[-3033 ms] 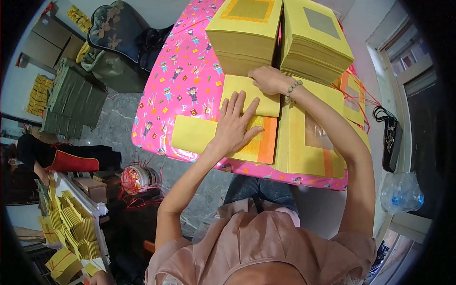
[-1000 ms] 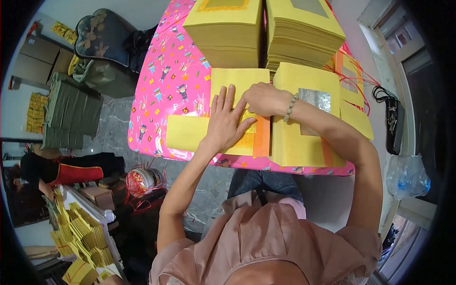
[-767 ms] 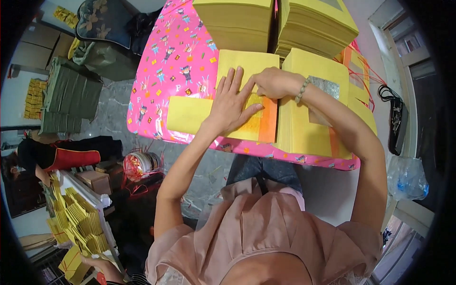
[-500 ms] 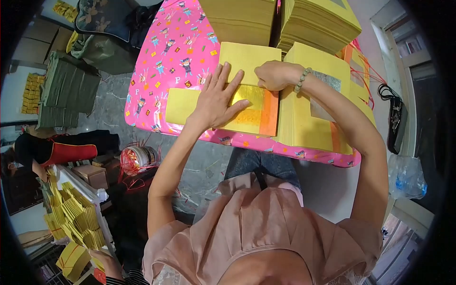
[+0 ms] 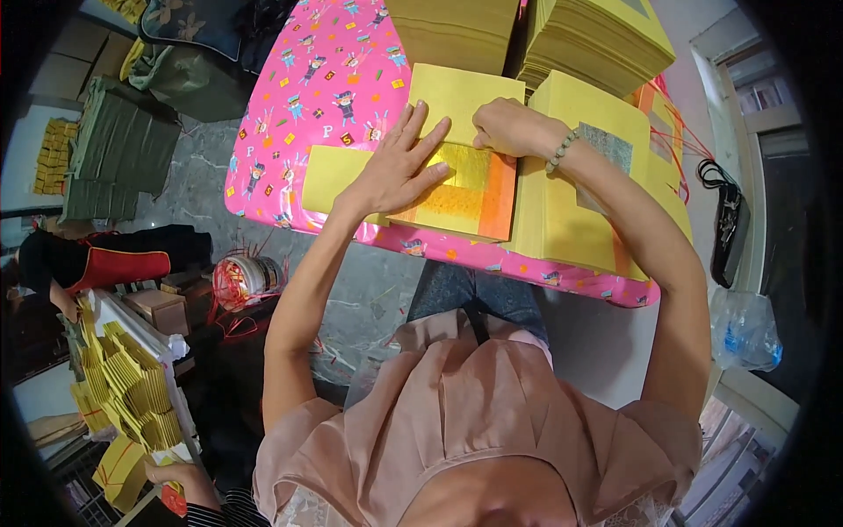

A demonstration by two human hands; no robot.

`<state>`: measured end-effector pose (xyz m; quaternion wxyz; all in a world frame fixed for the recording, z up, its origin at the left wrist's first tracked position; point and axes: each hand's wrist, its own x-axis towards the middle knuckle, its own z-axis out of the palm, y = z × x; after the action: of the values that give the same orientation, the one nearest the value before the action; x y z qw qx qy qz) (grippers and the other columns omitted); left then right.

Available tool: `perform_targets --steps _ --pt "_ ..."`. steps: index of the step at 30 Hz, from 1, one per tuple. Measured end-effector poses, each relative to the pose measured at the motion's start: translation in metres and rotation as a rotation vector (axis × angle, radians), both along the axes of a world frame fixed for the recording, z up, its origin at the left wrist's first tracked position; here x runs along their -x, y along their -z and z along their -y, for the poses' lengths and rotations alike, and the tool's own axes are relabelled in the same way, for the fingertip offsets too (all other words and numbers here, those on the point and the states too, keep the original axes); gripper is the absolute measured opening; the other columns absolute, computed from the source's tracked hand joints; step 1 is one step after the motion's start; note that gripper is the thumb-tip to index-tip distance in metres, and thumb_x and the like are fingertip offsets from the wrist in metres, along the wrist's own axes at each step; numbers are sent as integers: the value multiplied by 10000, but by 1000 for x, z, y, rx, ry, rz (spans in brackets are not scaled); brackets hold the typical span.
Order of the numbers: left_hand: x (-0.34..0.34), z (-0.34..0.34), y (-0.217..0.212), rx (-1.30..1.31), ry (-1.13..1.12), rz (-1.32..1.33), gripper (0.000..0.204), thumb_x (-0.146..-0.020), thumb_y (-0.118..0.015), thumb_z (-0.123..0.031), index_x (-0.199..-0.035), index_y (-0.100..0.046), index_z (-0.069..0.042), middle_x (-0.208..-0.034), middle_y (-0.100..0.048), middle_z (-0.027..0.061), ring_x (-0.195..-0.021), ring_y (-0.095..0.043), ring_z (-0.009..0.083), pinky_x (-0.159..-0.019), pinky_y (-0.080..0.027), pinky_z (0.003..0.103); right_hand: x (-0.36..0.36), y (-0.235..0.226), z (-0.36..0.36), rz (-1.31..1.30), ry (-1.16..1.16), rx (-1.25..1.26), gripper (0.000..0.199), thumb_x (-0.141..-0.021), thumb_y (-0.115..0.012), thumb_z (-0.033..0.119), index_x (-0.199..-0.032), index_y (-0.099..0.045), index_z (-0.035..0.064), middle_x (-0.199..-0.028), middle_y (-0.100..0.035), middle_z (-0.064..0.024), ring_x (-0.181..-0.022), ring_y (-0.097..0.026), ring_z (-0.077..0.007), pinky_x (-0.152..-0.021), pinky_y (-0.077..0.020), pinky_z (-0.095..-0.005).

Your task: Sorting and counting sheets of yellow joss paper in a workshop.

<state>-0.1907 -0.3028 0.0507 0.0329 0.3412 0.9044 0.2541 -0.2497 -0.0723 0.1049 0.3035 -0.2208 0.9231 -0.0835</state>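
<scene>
On the near edge of the table, my left hand (image 5: pixel 392 169) lies palm down with its fingers spread. It rests across yellow paper with a square of gold foil (image 5: pixel 470 167) and an orange strip (image 5: pixel 500 206) at its right side. My right hand (image 5: pixel 518 130), a beaded bracelet at its wrist, is curled closed and presses at the far right corner of the foil. Its fingertips are tucked under, so anything in them is hidden. A plain yellow sheet part (image 5: pixel 465 86) reaches beyond both hands. More yellow paper (image 5: pixel 329 171) sticks out left of my left hand.
Under the paper is a pink patterned tablecloth (image 5: pixel 294 79). A yellow paper stack with silver foil (image 5: pixel 571 237) lies under my right forearm; taller stacks (image 5: pixel 452 35) stand behind. At lower left, another person's hand (image 5: pixel 184 479) is near yellow bundles (image 5: pixel 132 378). A bucket (image 5: pixel 246 274) stands on the floor.
The view has shifted a little. My left thumb has drawn slightly back to the left over the foil. My right hand stays closed at nearly the same corner.
</scene>
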Motion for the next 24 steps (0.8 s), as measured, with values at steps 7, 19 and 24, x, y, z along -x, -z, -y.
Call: perform_targets --steps 7,19,24 --pt "2 2 0 -1 -16 -11 648 -993 -421 -508 -1526 -289 -164 -1579 -137 255 -1471 -116 411 -1181 -177 482 -11 -29 10 -45 -107 -59 348 -847 -698 313 -841 -636 -30 -826 -675 -198 -828 -662 -373 -756 -510 -438" --pt "14 0 -29 -647 -578 134 423 -914 -635 -310 -1236 -608 -38 -934 -682 131 -764 -664 188 -712 -533 378 -19 -19 7 -454 -357 -72 227 -770 -656 205 -860 -679 -2 -802 -689 -184 -781 -687 -334 -680 -556 -423" --pt "14 -9 -35 -387 -654 147 640 -856 -685 -393 -1268 -487 55 -792 -662 140 -708 -664 239 -673 -522 373 -24 -7 8 -594 -350 -68 135 -691 -625 141 -690 -678 17 -702 -677 -160 -695 -686 -309 -625 -545 -407"
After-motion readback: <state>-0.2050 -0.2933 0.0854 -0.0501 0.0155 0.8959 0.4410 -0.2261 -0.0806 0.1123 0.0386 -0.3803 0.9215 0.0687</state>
